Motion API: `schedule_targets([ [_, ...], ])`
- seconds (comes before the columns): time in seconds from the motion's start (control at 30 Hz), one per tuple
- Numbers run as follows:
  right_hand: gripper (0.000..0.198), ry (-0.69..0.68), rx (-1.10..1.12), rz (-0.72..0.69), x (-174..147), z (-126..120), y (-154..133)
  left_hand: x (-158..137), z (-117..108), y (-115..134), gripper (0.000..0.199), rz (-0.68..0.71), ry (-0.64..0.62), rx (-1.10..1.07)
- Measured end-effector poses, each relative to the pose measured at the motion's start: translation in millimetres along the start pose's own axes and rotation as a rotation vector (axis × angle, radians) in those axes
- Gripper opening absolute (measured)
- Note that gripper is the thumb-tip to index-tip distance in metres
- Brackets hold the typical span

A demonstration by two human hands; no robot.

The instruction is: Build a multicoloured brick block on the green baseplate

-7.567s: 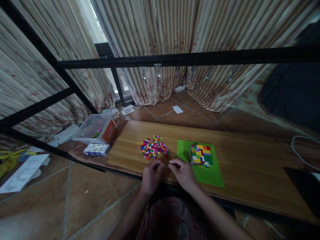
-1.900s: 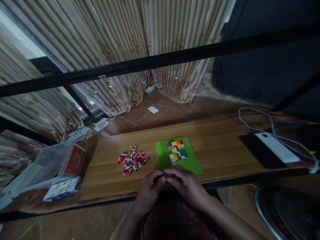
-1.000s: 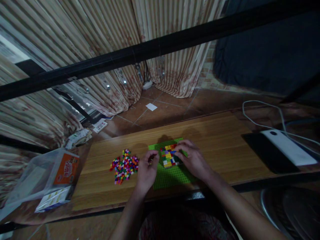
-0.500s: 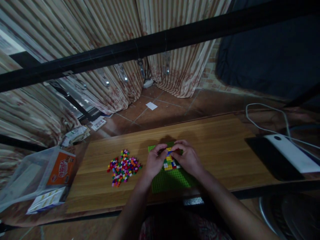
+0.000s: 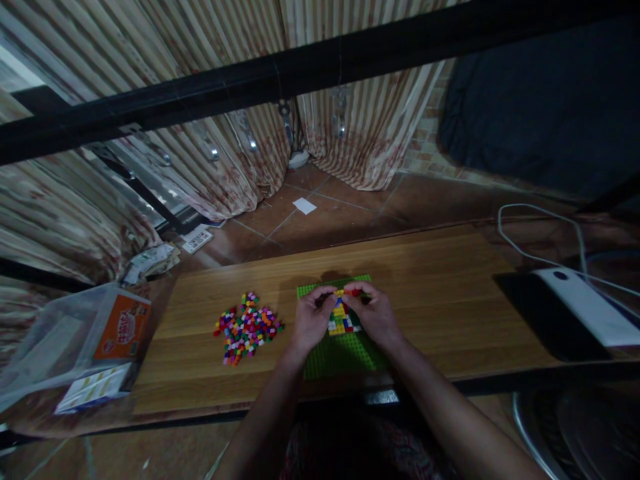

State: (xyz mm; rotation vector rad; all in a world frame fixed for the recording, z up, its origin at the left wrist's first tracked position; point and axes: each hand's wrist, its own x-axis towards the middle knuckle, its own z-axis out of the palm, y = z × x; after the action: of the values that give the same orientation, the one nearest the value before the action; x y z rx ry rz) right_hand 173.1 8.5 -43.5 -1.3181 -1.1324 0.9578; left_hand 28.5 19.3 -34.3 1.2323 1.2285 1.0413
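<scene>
A green studded baseplate (image 5: 340, 360) lies on the wooden board, with a patch of yellow, white, red and blue toy bricks (image 5: 341, 325) on its middle. Both hands are over the far part of this patch, fingertips close together. My left hand (image 5: 311, 320) is closed in a pinch at the patch's left edge. My right hand (image 5: 377, 317) is pinched on the right side, with red showing by its fingers. What either pinch holds is too small and covered to make out. Left of the plate lies a loose pile of small multicoloured bricks (image 5: 250, 330).
A clear plastic box (image 5: 75, 333) with an orange label and a white-and-blue carton (image 5: 95, 389) stand at the left end. On the right are a black flat pad (image 5: 535, 320), a white device (image 5: 580, 303) and a white cable (image 5: 537, 209). A dark metal bar (image 5: 210, 90) crosses beyond the board.
The view has shifted slightly. My hands have parted a little at the fingertips, so yellow and red bricks and the plate's far edge show more. Both hands stay over the brick patch.
</scene>
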Motion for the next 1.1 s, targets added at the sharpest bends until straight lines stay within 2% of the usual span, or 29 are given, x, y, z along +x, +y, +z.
schedule_targets([
  [0.23, 0.028, 0.002, 0.059, 0.066, 0.3, 2.0, -1.2, 0.9, 3.2, -0.9, 0.021, 0.008, 0.025, -0.009],
  [0.4, 0.036, -0.051, 0.084, 0.119, 3.2, -1.7, -2.6, -0.3, 4.7, -1.3, 0.021, 0.03, 0.023, -0.012],
  [0.53, 0.038, -0.034, 0.041, 0.098, 3.3, -9.3, -6.8, -14.5, -7.5, 3.3, 0.031, 0.117, 0.113, -0.016],
  [0.67, 0.032, 0.106, 0.022, 0.027, -5.3, -17.9, -17.3, -46.5, -38.6, 2.9, 0.033, 0.145, 0.2, 0.003],
  [0.8, 0.028, 0.124, 0.037, -0.002, -27.4, -14.3, -31.8, -85.1, -83.1, -7.2, 0.033, 0.173, 0.422, 0.037],
  [0.87, 0.026, 0.062, 0.027, -0.028, -41.7, -6.2, -37.2, -102.8, -108.4, -14.3, 0.035, 0.136, 0.589, 0.076],
  [0.97, 0.023, -0.082, -0.057, -0.108, -63.7, 12.1, -40.3, -123.4, -145.8, -25.2, 0.039, 0.007, 0.813, 0.188],
  [1.03, 0.021, -0.212, -0.142, -0.166, -77.6, 26.6, -40.0, -131.2, -166.8, -31.8, 0.039, -0.061, 0.9, 0.3],
  [1.1, 0.02, -0.343, -0.209, -0.213, -90.2, 41.5, -38.5, -133.4, -182.3, -37.4, 0.036, -0.072, 0.931, 0.44],
])
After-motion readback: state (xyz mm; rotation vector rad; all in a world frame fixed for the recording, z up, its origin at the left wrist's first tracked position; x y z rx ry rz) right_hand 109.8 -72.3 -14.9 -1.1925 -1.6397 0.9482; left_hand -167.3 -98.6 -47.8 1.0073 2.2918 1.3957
